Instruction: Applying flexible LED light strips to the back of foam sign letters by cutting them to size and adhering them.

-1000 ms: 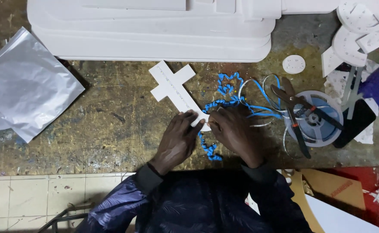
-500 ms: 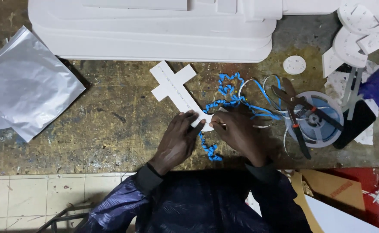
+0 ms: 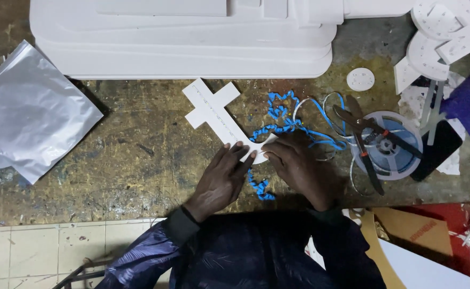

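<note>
Fingers of the left hand [image 3: 221, 179] lie flat and open, pressing the lower end of the flat white cross-shaped foam piece [image 3: 217, 111] on the worn workbench [image 3: 128, 160]. The right hand [image 3: 299, 168] seems to pinch the crinkled blue ribbon strip [image 3: 278, 120] there, probably fixing it along the edge; next needs steady pressing.

On the worn surface [image 3: 112, 171], the left hand [image 3: 221, 179] lies flat with its fingertips on the lower end of a white cross-shaped cutout [image 3: 216, 109]. The right hand [image 3: 299, 166] presses down just beside it, over a curly blue ribbon [image 3: 280, 115] that trails from the cutout's end toward the near edge. To the right, scissors [image 3: 366, 142] rest across a tape reel [image 3: 390, 147]. A stack of white foam boards [image 3: 181, 37] runs along the far edge, and a silver foil bag [image 3: 29, 115] lies at the left edge.
</note>
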